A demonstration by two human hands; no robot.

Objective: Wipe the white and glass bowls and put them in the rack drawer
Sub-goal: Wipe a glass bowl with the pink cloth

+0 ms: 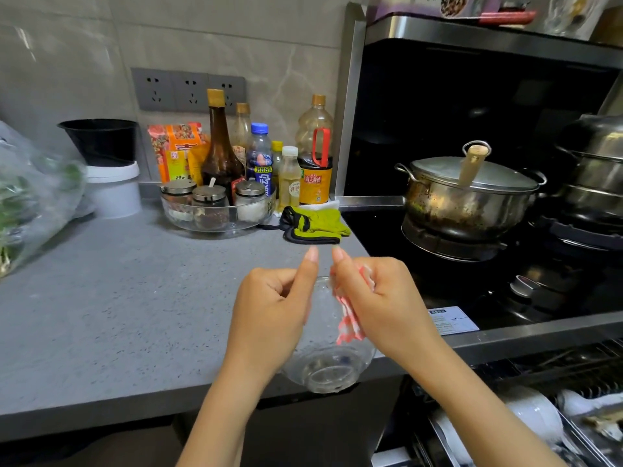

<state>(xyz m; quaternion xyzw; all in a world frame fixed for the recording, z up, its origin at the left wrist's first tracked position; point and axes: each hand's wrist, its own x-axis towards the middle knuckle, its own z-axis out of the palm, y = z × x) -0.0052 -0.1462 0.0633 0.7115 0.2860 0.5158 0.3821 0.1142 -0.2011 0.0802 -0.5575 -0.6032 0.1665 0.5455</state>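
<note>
A long grey counter (101, 315) fills the left of the room and a black hob (387, 230) with a steel pot (468, 197) takes the right. Under the hob's front edge the rack drawer (580, 362) stands pulled open. White crockery (536, 412) lies in it on its side, which looks like the white bowl already put away, though I can't be sure. The glass bowl (323, 369) is held up between the 2 hands over the counter's front edge. It is tipped so its round base faces the person and its mouth points away toward the wall. The left hand (273, 311) grips the bowl's left wall with its fingers curled and 1 finger pointing straight up past the rim. The right hand (381, 298) is bunched round a red-and-white checked cloth (349, 321) and pinches it against the bowl's right wall near the rim. I'd say the wiping of this bowl is the step in hand, with stowing it not yet done. The drawer lies down and to the right of the bowl — on the right hand's side — but that hand is busy with the cloth. The left hand would have to carry the bowl across the body, or the bowl would have to change hands.
</note>
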